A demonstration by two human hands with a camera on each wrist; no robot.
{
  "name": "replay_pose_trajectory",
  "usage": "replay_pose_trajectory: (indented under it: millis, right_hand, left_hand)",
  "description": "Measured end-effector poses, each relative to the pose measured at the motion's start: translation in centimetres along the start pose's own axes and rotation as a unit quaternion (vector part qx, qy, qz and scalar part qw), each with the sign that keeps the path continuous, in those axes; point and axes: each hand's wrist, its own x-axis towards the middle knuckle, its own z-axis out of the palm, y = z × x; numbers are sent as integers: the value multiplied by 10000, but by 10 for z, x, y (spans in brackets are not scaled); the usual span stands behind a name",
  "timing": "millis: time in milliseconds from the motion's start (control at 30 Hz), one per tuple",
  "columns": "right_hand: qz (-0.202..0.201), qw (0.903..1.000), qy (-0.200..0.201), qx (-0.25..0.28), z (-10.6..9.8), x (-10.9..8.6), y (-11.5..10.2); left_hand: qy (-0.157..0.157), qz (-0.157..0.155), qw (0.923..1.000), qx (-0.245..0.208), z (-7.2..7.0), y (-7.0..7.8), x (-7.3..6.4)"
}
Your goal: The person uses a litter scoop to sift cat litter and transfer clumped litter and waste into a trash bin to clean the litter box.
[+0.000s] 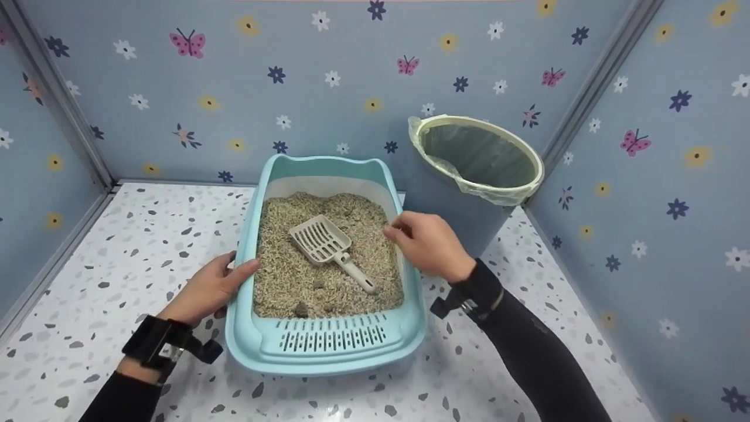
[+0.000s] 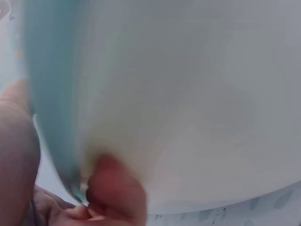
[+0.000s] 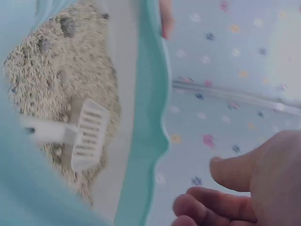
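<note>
Clock directions per head view, 12 at top. We find the L hand (image 1: 205,287) on the litter box (image 1: 328,364), gripping its rim at approx. 9 o'clock: thumb over the top edge, other fingers curled round the outside; L wrist view confirms, though part blurred. R hand (image 1: 430,249) is above the box's 3 o'clock side; its fingers are half-curled, narrow gap to thumb, nothing seen between them. R wrist view shows these fingers apart from the rim.

Box is blue, slotted ledge at 6 o'clock, high wall at 12, positioned over a speckled floor (image 1: 146,246). Inside we note pale litter (image 1: 281,275), uneven, heaped toward 12. Scoop (image 1: 341,257), beige, lies on the litter, approx. mid-box: slotted head toward 10 o'clock, handle between 4 and 5; neither hand is touching it. From the R hand, scoop head is at approx. 9 o'clock. We also record a dark clump (image 1: 301,309) in the litter near the ledge, approx. 7 o'clock of box.

Bin (image 1: 451,205) stands at box's 2 o'clock, just beside it, w/ a translucent bag (image 1: 498,196) folded over its rim. Wall (image 1: 351,58) at 12: blue, w/ flowers & butterflies.
</note>
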Motion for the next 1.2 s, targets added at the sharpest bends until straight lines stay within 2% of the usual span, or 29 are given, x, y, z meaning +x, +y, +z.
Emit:
replay_pose_trajectory:
  millis: [67,133,267,367,433,500,633,733,833,967,1067,1133,1200]
  right_hand:
    - [186,9990,394,119,-4,-11,16]
    - [537,9968,553,217,-3,-20,33]
    - [1475,9876,268,462,13,-34,60]
    - [1978,9762,-8,889,31,-38,75]
    - [2231,9647,-38,1403,44,-38,83]
    - [2435,9483,19,2037,56,-38,89]
    - [2636,9012,196,3435,76,-39,97]
    - [2615,8697,267,4177,86,-40,99]
    - [2622,8551,275,4464,90,-43,97]
    - [2673,8353,7,4805,92,-51,85]
    - [2581,8272,-297,4982,94,-60,73]
    - [2509,8281,-466,4991,95,-64,68]
    - [2447,8326,-607,4932,95,-65,66]
  left_hand:
    - [-5,9,9998,186,2,2,-11]
    - [20,8,9991,426,6,4,-23]
    - [20,-11,9985,542,19,9,-46]
    - [79,-65,9989,463,28,12,-58]
    - [176,-107,9989,411,33,14,-62]
    - [248,-123,9990,359,36,15,-64]
    - [312,-144,9988,345,35,13,-64]
    - [254,-116,9989,378,31,11,-63]
    - [112,-52,9993,352,22,7,-59]
    - [-198,-2,9995,256,-1,-3,-50]
    - [-420,-22,9989,229,-23,-10,-43]
    - [-482,-48,9985,253,-34,-13,-39]
    - [-449,-94,9985,296,-40,-14,-39]
